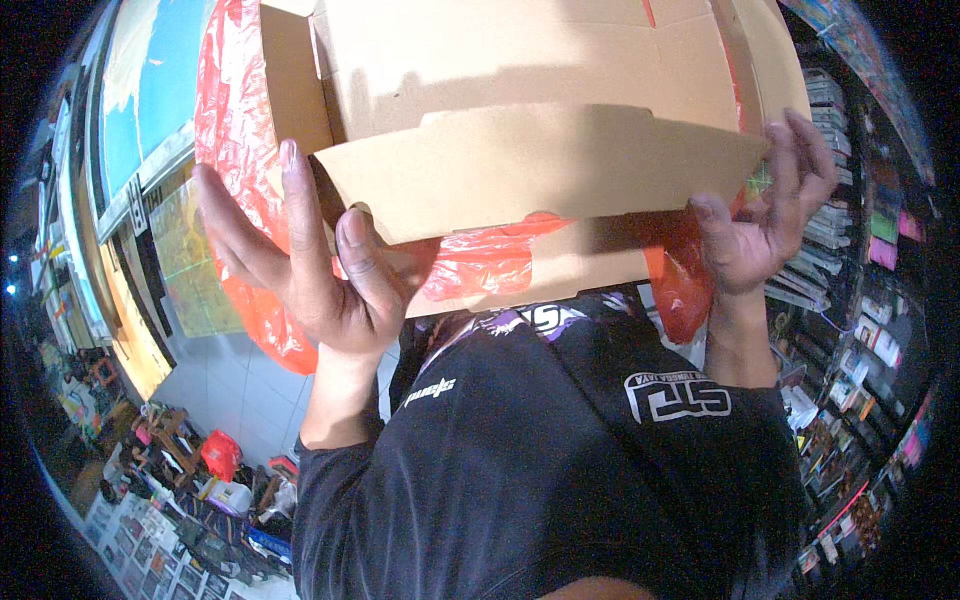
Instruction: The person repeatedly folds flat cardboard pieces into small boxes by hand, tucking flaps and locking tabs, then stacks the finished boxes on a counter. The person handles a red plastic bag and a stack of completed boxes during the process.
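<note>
Large brown cardboard box (540,130) fills the upper middle of the view, raised close in front of the person and carried between both hands. Left hand (320,265) is spread open against the box's lower left corner, palm up and fingers splayed, bracing it from below and the side rather than closing around anything. Right hand (765,215) presses the lower right edge, fingers bent over the box's side, thumb beneath; it grips the cardboard loosely. Red plastic bag (235,150) is caught between box and hands: it bulges down the left side, shows through the gap under the front flap (520,175) and hangs again at the lower right corner. The flap is unsealed and stands slightly off the box body. Black shirt (560,450) of the person takes up the near middle. Far left, a blue wall map (150,80) and a tiled floor with a clutter of small goods (190,480); far right, shelves of stacked packets (840,210). Judged step: lifting or holding the box up, mid-carry. Judged need for the next move: even pressure from both palms, as the slippery plastic under the left hand could let the corner slide, and the loose flap offers no firm hold.
</note>
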`<act>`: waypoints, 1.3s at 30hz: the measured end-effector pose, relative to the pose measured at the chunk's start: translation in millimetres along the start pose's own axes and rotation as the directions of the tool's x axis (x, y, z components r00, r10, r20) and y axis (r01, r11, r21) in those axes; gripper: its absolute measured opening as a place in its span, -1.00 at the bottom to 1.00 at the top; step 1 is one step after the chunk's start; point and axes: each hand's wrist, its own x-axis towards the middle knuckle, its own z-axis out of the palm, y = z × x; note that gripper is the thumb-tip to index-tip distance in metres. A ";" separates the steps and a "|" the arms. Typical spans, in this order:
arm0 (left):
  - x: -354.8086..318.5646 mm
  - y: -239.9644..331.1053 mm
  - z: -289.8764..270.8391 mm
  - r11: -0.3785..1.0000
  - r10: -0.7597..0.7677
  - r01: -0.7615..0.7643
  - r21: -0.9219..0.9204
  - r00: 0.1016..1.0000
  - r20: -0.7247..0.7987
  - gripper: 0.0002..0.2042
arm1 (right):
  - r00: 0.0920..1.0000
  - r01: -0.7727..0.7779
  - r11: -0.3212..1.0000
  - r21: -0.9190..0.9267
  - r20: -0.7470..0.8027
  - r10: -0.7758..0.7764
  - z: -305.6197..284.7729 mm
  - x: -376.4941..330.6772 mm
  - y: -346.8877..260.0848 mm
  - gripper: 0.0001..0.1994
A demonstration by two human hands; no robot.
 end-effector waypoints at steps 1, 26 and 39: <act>1.3 0.2 0.8 0.999 0.050 -0.050 -0.019 0.999 -0.022 -0.57 | 0.998 0.065 0.997 -0.045 0.014 -0.064 1.3 4.4 -1.5 -0.36; 26.4 4.4 -5.8 0.992 0.124 -0.123 -0.023 0.940 0.317 -0.35 | 0.909 0.305 0.948 0.095 0.266 -0.319 5.7 32.4 22.6 -0.33; 19.7 6.8 0.5 0.990 0.138 -0.123 -0.073 0.948 0.285 -0.36 | 0.902 -0.391 0.812 0.433 0.355 0.246 3.1 -10.5 -24.0 -0.02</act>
